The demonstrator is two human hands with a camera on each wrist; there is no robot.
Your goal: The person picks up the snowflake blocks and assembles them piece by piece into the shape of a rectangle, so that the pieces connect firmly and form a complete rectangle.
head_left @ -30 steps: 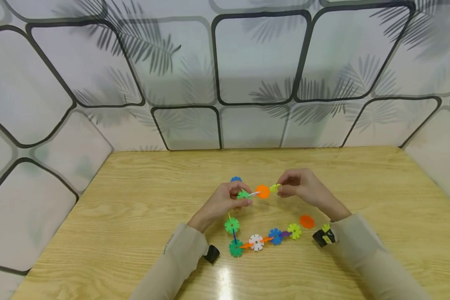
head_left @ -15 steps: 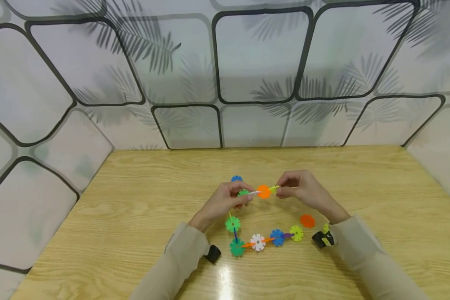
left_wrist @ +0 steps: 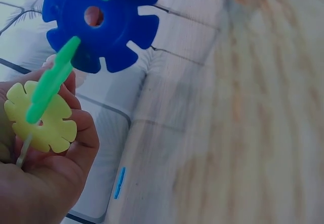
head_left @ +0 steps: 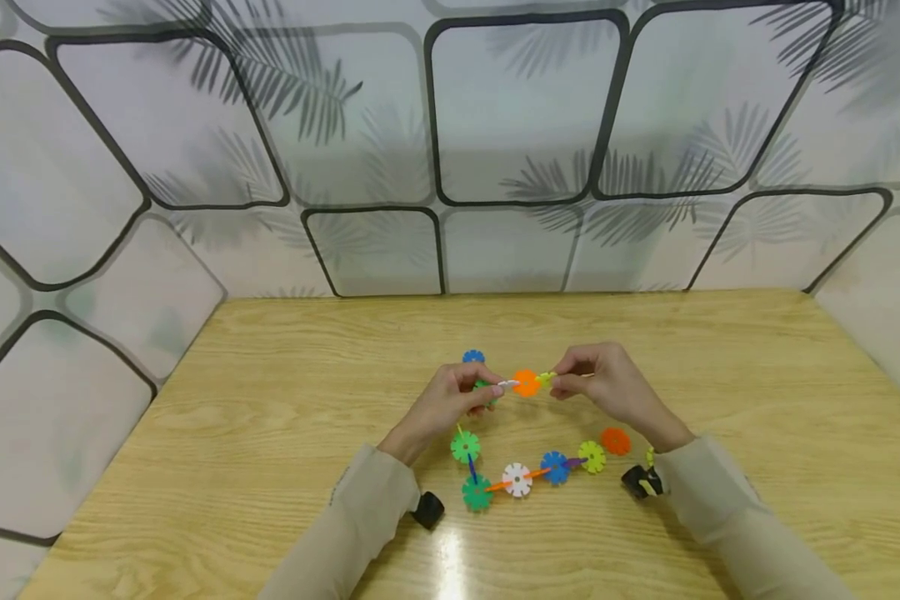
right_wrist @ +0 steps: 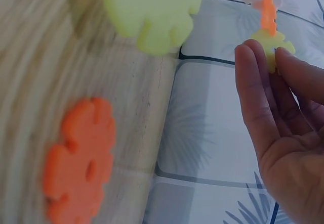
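In the head view, a chain of notched plastic discs runs between both hands and down across the table. My left hand (head_left: 450,396) pinches the white disc (head_left: 507,384), seen edge-on, between thumb and index finger. An orange disc (head_left: 527,383) joins it to a yellow disc (head_left: 546,380), which my right hand (head_left: 596,379) pinches by its far side. The right wrist view shows this yellow disc (right_wrist: 276,44) between thumb and fingertips. Close to the left palm are a yellow disc (left_wrist: 43,120), an edge-on green disc (left_wrist: 50,85) and a blue disc (left_wrist: 119,42).
On the wooden table (head_left: 307,400), the chain's lower part has a dark green disc (head_left: 477,493), a white disc (head_left: 517,480), a blue disc (head_left: 555,467) and a yellow disc (head_left: 592,457). A red-orange disc (head_left: 616,442) lies beside that end. Another blue disc (head_left: 473,357) lies beyond the left hand.
The left fingers have shifted from the green disc onto the white one. My right hand has moved slightly left, bringing the yellow disc closer against the orange disc.
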